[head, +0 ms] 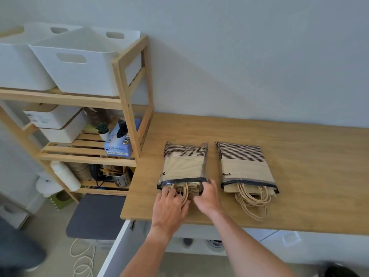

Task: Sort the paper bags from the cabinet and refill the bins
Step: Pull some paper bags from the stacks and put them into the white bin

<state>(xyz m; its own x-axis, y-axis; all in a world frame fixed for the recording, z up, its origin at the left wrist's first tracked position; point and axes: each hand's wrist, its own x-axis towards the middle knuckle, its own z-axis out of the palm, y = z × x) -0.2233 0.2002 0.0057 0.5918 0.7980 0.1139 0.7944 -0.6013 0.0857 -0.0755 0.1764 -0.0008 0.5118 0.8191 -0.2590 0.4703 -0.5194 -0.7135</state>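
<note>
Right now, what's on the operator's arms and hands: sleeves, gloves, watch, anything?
Nothing is worn. The left hand and right hand are bare, with no gloves or rings showing. Both forearms are uncovered to the frame's lower edge: no sleeves, watch or wristband in view.

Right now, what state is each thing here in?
Left pack of paper bags: flat on counter, open end toward the person.
Right pack: flat, handles spilling out.
Left hand: fingers among left pack's handles.
Right hand: at that pack's opening.
White bins: on top shelf.
</note>
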